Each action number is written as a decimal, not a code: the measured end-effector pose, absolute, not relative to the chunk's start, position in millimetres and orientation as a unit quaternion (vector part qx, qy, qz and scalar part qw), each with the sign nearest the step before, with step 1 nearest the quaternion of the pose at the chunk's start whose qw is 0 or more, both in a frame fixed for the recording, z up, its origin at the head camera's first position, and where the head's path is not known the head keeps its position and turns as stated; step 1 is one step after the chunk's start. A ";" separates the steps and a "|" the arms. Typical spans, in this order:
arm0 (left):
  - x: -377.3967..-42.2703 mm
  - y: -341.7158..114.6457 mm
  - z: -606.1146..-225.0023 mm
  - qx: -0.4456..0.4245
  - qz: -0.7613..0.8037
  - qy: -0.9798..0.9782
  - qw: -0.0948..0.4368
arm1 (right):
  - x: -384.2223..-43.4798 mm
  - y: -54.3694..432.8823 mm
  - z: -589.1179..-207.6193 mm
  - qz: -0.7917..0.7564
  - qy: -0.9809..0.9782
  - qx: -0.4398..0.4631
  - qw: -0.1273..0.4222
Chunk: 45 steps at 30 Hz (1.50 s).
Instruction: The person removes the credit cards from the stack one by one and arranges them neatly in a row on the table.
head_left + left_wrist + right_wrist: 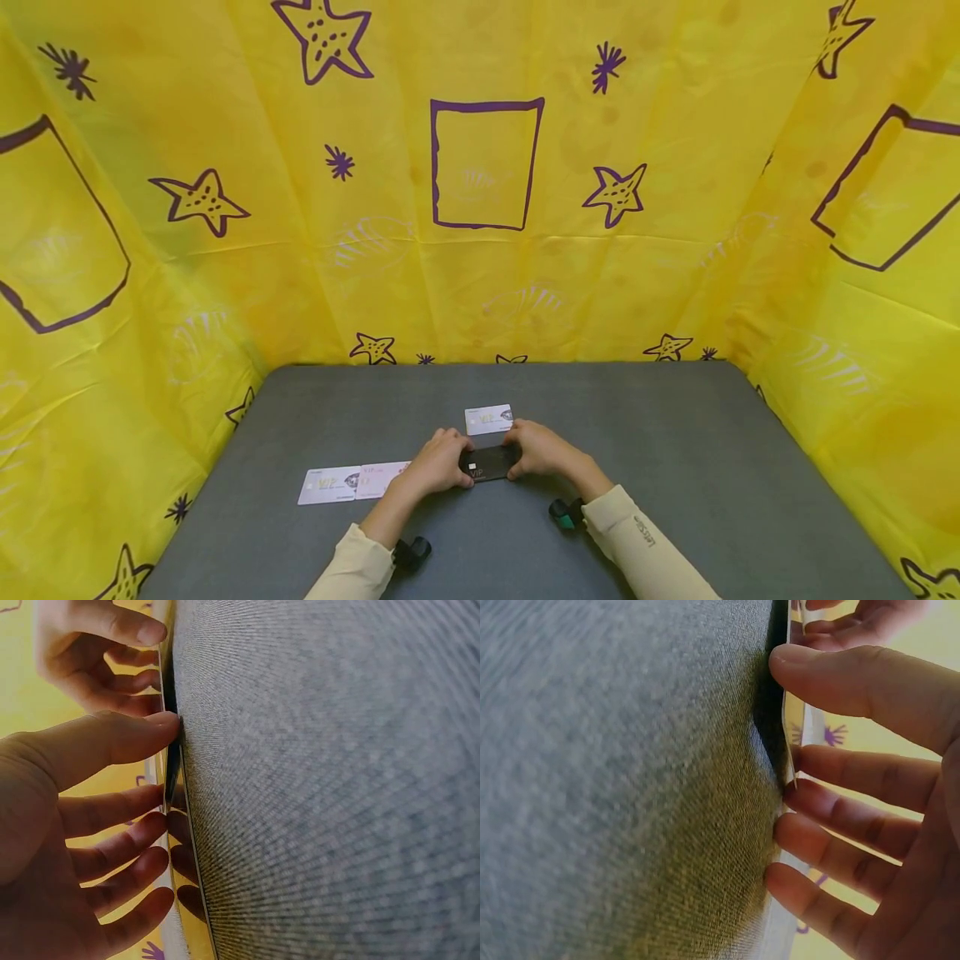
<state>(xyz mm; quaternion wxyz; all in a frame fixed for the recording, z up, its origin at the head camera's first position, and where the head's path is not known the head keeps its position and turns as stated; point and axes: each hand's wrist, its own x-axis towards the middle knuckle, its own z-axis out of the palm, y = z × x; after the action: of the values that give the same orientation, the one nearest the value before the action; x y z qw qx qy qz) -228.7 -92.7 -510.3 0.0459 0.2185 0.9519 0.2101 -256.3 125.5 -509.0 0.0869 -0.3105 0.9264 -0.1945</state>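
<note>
A black VIP card lies level between the two hands, close over the grey table. My left hand pinches its left end, the thumb on the near edge and the fingers towards the far edge. At the opposite end my right hand pinches it the same way, thumb on the near edge. From the side, the wrist views show the card as a thin strip. Just beyond it a white VIP card lies flat, its right corner near the right fingers.
On the left of the grey table, another white VIP card lies side by side with a pinkish VIP card, whose right end the left hand partly hides. Yellow cloth with purple drawings encloses the back and sides.
</note>
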 end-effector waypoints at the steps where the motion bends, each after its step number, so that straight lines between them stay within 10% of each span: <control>1: -228.7 -92.7 -510.2 0.220 0.207 0.952 0.044 | -256.4 125.0 -509.7 -0.190 0.927 -0.312 0.086; 45: -227.6 -94.6 -511.2 0.214 0.243 0.945 0.052 | -248.7 117.6 -509.9 -0.182 0.936 -0.297 0.050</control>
<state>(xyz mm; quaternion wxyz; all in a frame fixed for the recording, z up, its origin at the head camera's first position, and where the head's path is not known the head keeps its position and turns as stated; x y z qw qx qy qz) -227.6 -94.6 -511.2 0.0524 0.2139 0.9447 0.2429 -248.7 117.6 -509.9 0.0495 -0.2970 0.9361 -0.1820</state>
